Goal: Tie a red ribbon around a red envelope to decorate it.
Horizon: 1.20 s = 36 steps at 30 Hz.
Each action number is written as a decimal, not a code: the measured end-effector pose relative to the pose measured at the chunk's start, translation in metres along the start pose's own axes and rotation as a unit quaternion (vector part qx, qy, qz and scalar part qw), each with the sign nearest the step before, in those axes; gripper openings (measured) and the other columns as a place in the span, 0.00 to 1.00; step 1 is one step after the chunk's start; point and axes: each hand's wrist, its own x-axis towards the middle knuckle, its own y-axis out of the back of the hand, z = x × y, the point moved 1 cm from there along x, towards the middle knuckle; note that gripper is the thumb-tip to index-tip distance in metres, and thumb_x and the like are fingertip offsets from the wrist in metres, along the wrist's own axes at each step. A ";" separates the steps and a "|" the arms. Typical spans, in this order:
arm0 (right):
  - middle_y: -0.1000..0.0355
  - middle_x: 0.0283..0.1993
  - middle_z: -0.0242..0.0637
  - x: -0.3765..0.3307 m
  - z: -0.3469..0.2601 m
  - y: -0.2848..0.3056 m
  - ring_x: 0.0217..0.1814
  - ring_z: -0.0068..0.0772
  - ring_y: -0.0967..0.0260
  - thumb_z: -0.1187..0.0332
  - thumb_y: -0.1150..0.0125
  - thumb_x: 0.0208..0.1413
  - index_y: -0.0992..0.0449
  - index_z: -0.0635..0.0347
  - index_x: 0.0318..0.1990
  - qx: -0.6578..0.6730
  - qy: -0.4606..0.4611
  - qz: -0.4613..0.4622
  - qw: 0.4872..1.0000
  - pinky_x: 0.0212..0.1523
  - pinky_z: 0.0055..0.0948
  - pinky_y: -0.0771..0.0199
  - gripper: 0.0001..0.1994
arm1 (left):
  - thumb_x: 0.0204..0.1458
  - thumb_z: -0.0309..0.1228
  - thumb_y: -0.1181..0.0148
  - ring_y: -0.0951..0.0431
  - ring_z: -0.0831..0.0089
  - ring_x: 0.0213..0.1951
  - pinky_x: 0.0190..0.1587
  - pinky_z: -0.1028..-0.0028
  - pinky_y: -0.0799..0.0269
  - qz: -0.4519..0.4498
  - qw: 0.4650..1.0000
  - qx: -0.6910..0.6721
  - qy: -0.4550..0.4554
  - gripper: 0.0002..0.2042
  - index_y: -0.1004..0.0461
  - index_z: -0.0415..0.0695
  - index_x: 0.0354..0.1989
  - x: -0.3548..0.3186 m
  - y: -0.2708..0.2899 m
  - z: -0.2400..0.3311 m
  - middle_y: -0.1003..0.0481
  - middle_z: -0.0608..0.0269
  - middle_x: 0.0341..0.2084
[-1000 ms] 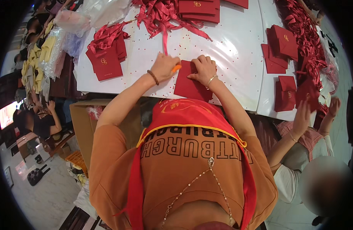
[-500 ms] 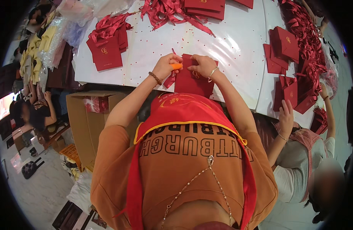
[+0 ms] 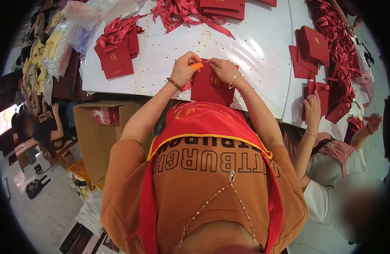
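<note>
A flat red paper gift bag with a gold emblem lies at the near table edge, against my apron. My right hand pinches its top edge, fingers curled over it. At the bag's top left corner, my left hand is closed, its fingertips close to the right ones. A red ribbon shows just under the left hand; the part within the fingers is hidden. A small orange piece sits at the left fingertips; whether it is a finger sleeve or a tool I cannot tell.
Ribboned red bags lie to the left, with more ribbons at the far side. On the right, a co-worker's hand handles bags beside a long ribbon heap. An open cardboard box stands below the table's left part.
My left hand has risen slightly and turned, closing in on the bag's top edge. The right hand has shifted a little left and up. The co-worker's hand has moved onto the bags.
</note>
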 end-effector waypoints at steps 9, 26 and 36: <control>0.28 0.39 0.41 -0.003 -0.001 0.001 0.41 0.42 0.31 0.59 0.38 0.41 0.28 0.51 0.45 -0.006 0.003 -0.019 1.000 0.43 0.36 0.32 0.20 | 0.44 0.20 0.46 0.28 0.79 0.24 0.27 0.81 0.33 -0.015 0.988 0.069 0.137 0.07 0.28 0.35 0.34 -0.004 -0.003 -0.009 0.27 0.62 0.23; 0.28 0.41 0.41 -0.005 -0.005 0.002 0.44 0.41 0.31 0.58 0.38 0.40 0.28 0.49 0.46 0.007 -0.031 -0.028 0.999 0.43 0.34 0.33 0.22 | 0.43 0.25 0.45 0.26 0.72 0.27 0.31 0.75 0.32 0.012 0.955 0.295 -0.016 0.07 0.25 0.38 0.31 -0.005 -0.011 0.008 0.25 0.57 0.24; 0.29 0.42 0.41 -0.008 -0.005 0.003 0.44 0.41 0.31 0.60 0.38 0.41 0.28 0.48 0.46 0.018 -0.046 -0.020 0.999 0.44 0.34 0.33 0.20 | 0.42 0.26 0.45 0.24 0.66 0.27 0.31 0.72 0.31 0.039 0.950 0.307 -0.045 0.07 0.25 0.40 0.31 -0.007 -0.021 0.010 0.25 0.55 0.25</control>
